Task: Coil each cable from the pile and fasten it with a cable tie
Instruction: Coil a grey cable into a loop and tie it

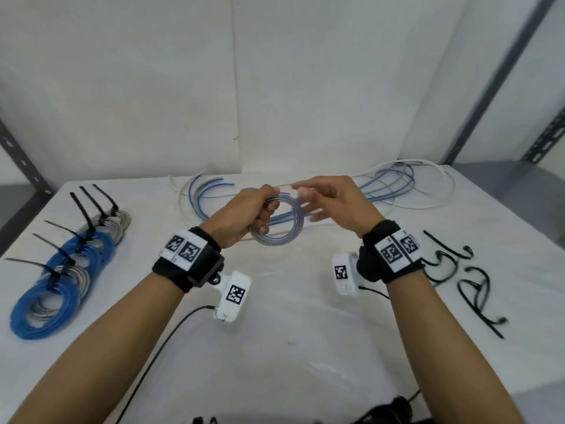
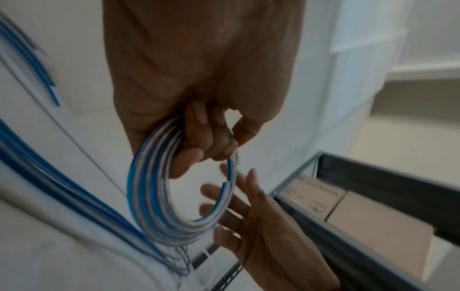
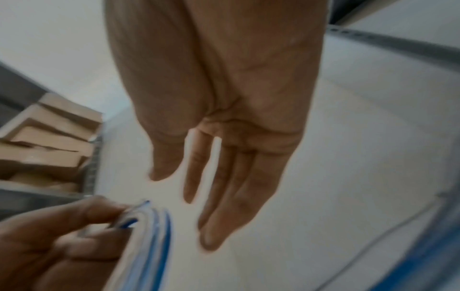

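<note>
My left hand (image 1: 260, 209) grips a small coil of clear, blue-striped cable (image 1: 286, 238) above the table's middle, fingers curled through the ring; the coil (image 2: 149, 187) hangs below the knuckles in the left wrist view. My right hand (image 1: 321, 200) hovers just right of the coil with straight, spread fingers (image 3: 224, 206) and holds nothing. Behind both hands lies the pile of loose blue, grey and white cables (image 1: 394, 188). Loose black cable ties (image 1: 470, 289) lie on the table at the right.
Several finished coils, blue and grey, each with a black tie (image 1: 61, 276), lie in a row at the left on the white table (image 1: 290, 347). Grey shelf uprights (image 1: 495, 87) stand at both sides. Cardboard boxes (image 2: 348, 212) sit on a shelf beyond.
</note>
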Demonstrator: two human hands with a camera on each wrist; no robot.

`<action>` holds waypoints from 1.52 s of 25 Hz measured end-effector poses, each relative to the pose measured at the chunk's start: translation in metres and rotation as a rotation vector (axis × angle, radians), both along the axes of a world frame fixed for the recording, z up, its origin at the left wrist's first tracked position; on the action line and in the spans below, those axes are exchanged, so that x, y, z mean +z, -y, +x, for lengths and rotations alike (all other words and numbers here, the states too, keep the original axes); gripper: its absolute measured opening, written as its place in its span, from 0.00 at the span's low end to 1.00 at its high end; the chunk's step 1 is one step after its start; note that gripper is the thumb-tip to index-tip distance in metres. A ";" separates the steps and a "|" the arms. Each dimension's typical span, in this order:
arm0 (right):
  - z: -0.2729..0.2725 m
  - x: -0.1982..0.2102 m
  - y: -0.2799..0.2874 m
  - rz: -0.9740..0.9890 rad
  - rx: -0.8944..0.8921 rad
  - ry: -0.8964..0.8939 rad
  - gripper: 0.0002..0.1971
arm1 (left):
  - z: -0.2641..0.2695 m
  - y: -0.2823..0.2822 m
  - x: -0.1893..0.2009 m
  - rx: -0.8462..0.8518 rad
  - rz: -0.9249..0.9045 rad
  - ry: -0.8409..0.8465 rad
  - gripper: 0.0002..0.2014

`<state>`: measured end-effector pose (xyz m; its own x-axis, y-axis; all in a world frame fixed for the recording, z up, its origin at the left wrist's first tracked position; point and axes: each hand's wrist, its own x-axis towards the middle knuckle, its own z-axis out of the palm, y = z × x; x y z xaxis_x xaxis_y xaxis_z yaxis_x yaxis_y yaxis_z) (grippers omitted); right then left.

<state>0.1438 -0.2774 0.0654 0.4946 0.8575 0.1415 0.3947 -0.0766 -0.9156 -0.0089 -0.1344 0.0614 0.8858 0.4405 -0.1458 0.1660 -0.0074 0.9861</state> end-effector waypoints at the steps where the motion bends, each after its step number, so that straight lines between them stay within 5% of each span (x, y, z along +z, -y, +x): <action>1: 0.019 -0.005 0.013 -0.126 -0.213 0.140 0.11 | 0.008 0.009 0.000 -0.004 0.019 -0.007 0.20; 3: 0.056 -0.017 0.041 -0.595 -0.599 0.515 0.19 | 0.016 0.023 -0.002 -0.018 0.032 -0.017 0.19; 5: 0.079 -0.027 0.069 -0.934 -0.685 0.575 0.25 | 0.019 0.034 -0.009 -0.041 0.032 -0.029 0.19; 9: 0.099 -0.048 0.092 -1.075 -0.650 0.581 0.26 | 0.019 0.048 -0.021 -0.051 0.050 -0.062 0.20; 13: 0.100 -0.056 0.093 -1.041 -0.682 0.651 0.13 | 0.016 0.050 -0.020 -0.069 0.052 -0.045 0.20; 25: 0.104 -0.056 0.091 -1.023 -0.695 0.600 0.08 | 0.011 0.039 -0.032 -0.092 -0.015 0.008 0.21; 30: 0.101 -0.049 0.081 -1.007 -0.705 0.510 0.14 | 0.009 0.034 -0.040 -0.083 -0.041 0.037 0.21; 33: 0.100 -0.030 0.062 -0.717 -0.634 0.239 0.11 | 0.005 0.025 -0.043 -0.037 -0.093 0.079 0.21; 38: 0.036 0.009 0.006 -0.148 -0.215 -0.188 0.06 | -0.006 -0.008 -0.034 0.129 -0.166 0.166 0.21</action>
